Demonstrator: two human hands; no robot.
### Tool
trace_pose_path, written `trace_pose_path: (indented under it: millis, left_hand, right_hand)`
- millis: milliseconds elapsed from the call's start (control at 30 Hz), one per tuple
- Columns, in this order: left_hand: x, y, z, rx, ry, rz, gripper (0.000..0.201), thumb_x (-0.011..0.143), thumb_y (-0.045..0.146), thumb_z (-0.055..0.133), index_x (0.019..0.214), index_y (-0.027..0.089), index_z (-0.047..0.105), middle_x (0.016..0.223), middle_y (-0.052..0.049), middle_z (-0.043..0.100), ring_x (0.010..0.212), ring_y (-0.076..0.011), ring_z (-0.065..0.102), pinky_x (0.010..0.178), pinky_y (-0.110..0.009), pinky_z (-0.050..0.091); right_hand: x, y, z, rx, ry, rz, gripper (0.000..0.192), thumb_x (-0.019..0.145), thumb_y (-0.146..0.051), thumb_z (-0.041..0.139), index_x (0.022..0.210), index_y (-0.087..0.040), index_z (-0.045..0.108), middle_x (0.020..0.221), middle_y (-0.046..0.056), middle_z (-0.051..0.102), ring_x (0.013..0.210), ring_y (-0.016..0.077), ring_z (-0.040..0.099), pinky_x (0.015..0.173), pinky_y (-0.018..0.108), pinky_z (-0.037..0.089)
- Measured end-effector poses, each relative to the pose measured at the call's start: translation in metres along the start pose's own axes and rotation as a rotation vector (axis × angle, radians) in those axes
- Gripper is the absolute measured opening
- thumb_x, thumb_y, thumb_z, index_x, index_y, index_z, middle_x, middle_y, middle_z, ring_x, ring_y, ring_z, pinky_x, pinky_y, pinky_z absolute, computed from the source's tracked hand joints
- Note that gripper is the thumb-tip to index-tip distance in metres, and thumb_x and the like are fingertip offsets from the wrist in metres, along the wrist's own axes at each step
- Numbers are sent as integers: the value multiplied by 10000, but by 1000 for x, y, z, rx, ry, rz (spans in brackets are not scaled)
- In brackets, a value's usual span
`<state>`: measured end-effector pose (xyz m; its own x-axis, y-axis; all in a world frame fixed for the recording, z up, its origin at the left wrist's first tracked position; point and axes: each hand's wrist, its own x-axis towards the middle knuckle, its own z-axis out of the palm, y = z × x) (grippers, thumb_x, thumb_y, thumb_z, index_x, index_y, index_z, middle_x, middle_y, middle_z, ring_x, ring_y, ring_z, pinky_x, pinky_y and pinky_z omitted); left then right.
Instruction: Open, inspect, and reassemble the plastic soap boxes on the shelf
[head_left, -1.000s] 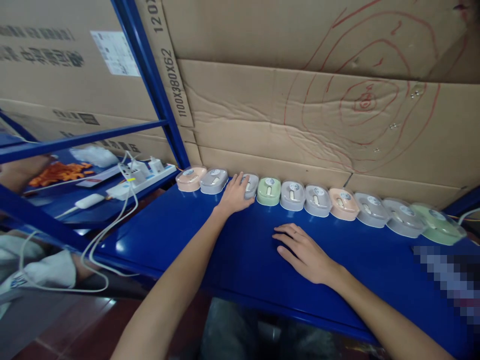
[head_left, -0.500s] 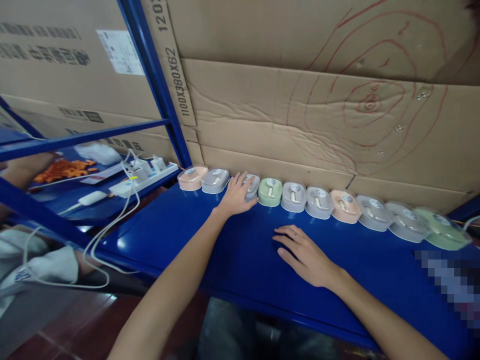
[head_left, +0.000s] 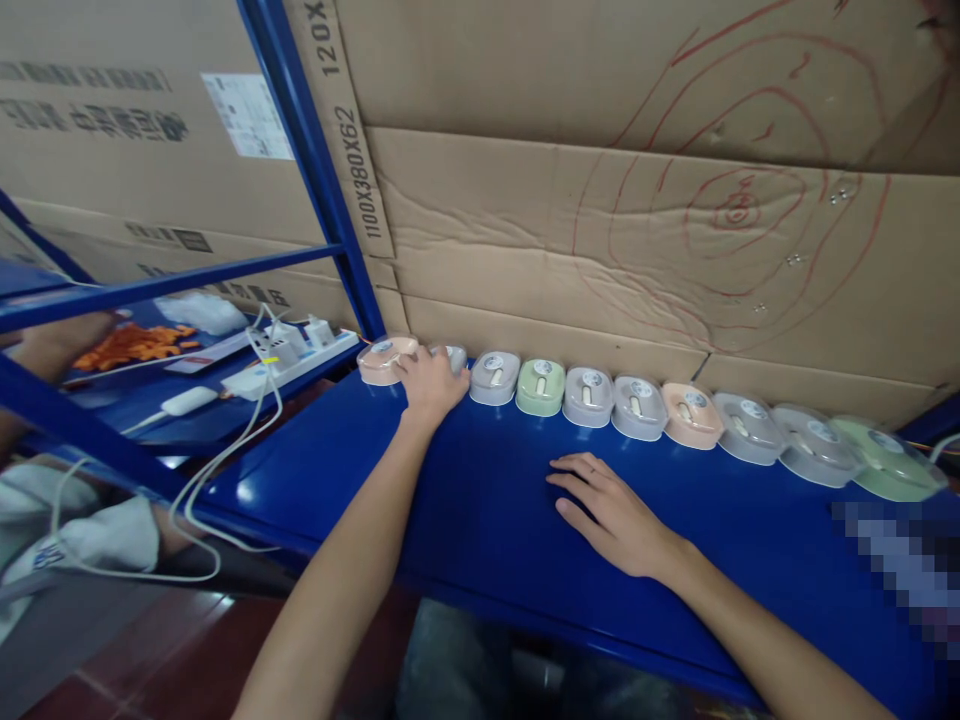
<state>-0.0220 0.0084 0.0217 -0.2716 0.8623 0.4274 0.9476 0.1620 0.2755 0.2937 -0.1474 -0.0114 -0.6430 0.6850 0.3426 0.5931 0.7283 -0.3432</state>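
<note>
A row of small lidded plastic boxes runs along the back of the blue shelf [head_left: 480,500]. They have clear domed lids, each with a round label and a short pale piece on top. My left hand [head_left: 433,385] reaches over the second box from the left, a grey one [head_left: 454,356], and covers most of it. Its fingers are spread, the fingertips near the peach box [head_left: 382,362] at the end. Whether they press on the lid I cannot tell. My right hand [head_left: 611,510] lies on the shelf, fingers stretched out and holding nothing, in front of the middle boxes.
Tall cardboard [head_left: 480,200] with red drawn rings stands behind the boxes. A blue shelf post [head_left: 307,150] rises at the left. Beyond it are a power strip [head_left: 300,362], white cables, orange pieces [head_left: 135,345] and another person's arm [head_left: 56,350].
My left hand has moved left from the third box to the second, uncovering the grey third box. My right hand stays where it was.
</note>
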Motion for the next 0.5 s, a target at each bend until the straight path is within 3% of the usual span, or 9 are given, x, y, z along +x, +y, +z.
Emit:
trace_pose_path:
  millis: [67, 300, 500]
  left_hand:
    - [0, 2, -1, -2, 10, -22, 571, 937, 546, 608, 1325, 137, 700, 1422, -314, 599, 1351, -591, 530, 1092, -766, 408]
    - [6, -4, 0, -57, -140, -59, 638, 932, 584, 620, 1385, 136, 604, 1484, -350, 553, 1377, -581, 566, 1081, -700, 460]
    - [8, -8, 5, -35, -215, -86, 772, 804, 562, 767, 1432, 184, 522, 1466, -339, 583, 1339, -572, 606, 1001, -677, 525]
  right_hand:
    - [0, 0, 0, -3, -1, 1, 386, 1168, -409, 486, 1446, -246, 699, 1489, 142, 685, 1419, 330, 624, 1216, 648, 513]
    - [1, 0, -1, -2, -7, 1, 385, 1171, -405, 478, 1436, -237, 703, 1487, 143, 686, 1424, 326, 622, 1225, 639, 507]
    - [1, 1, -1, -8, 6, -17, 376, 1164, -394, 495, 1447, -255, 701, 1479, 140, 697, 1413, 336, 633, 1204, 648, 527]
